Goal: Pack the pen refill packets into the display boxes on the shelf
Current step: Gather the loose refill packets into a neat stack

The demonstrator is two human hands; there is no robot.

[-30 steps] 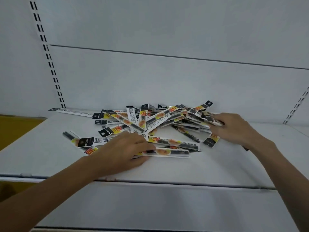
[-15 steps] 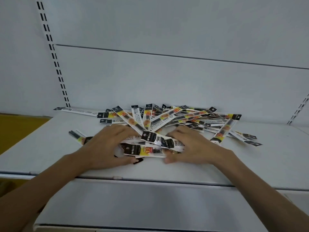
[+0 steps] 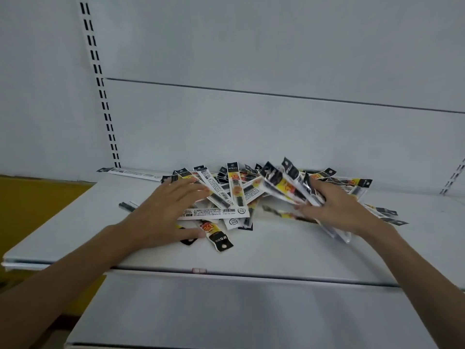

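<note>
Head view: white shelf (image 3: pixel 276 250) w/ a messy pile of pen refill packets (image 3: pixel 236 187) mid-back, reaching close to the back panel (image 3: pixel 251 134). Packets are long thin strips w/ black header ends, a hang hole and yellow/orange print. Some are flipped to the white barcode side. All criss-crossed, no order.

The left hand (image 3: pixel 163 217) lies palm down on the pile's left part. Fingers are straight & spread w/ tips on top of packets, gripping nothing. Its thumb stretches toward a face-up packet (image 3: pixel 219 238) whose black end points at the shelf's front edge. A barcode-side packet (image 3: pixel 214 212) lies crosswise just by the fingers. One dark packet end (image 3: pixel 127 205) pokes out left of that hand.

The right hand (image 3: pixel 334 210) is at the pile's right part, fingers curled round a bundle of packets (image 3: pixel 286 187). The bundle is several strips together, tilted. Far ends are raised above the pile and near ends stick out past the palm toward front right. Count can't tell, blurred. Hands are well apart w/ the pile between them.

A few loose packets (image 3: pixel 385 215) lie flat on the shelf right of the right hand. One lone packet (image 3: pixel 133 173) lies along the back edge at left, near the foot of a slotted upright (image 3: pixel 100 84). There's a second slotted upright (image 3: pixel 453 180) at far right. A lower shelf (image 3: pixel 226 311) juts out below, nearer the camera. There's a yellow surface (image 3: pixel 37 197) at left beyond the shelf and a small red-outlined tag (image 3: pixel 198 270) on the shelf's front edge.
</note>
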